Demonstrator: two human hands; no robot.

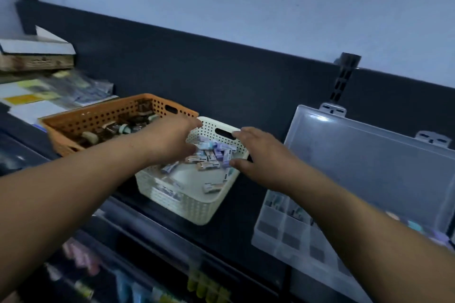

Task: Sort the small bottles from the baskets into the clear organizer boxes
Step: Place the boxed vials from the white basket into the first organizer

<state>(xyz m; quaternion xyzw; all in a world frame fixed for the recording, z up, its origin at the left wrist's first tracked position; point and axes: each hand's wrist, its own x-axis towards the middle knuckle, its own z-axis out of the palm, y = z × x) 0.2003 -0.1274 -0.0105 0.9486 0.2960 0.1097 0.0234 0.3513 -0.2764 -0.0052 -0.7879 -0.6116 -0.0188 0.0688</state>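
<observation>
A white perforated basket (pixel 197 206) sits on a dark shelf and holds several small pastel bottles (pixel 209 155). Both my hands reach over it. My left hand (pixel 170 138) hovers above the basket's left side, fingers spread, nothing visibly in it. My right hand (pixel 256 157) is at the basket's right rim, thumb and fingers apart beside the bottles. An orange basket (pixel 98 115) of darker bottles stands to the left. At the right a clear organizer box (pixel 290 231) lies with its lid (pixel 364 162) raised; a few compartments hold bottles.
A dark back panel (pixel 221 74) runs behind the shelf with a slotted bracket (pixel 344 76). Papers and a box (pixel 37 56) are stacked at the far left. Lower shelves (pixel 147 273) below hold rows of small coloured products.
</observation>
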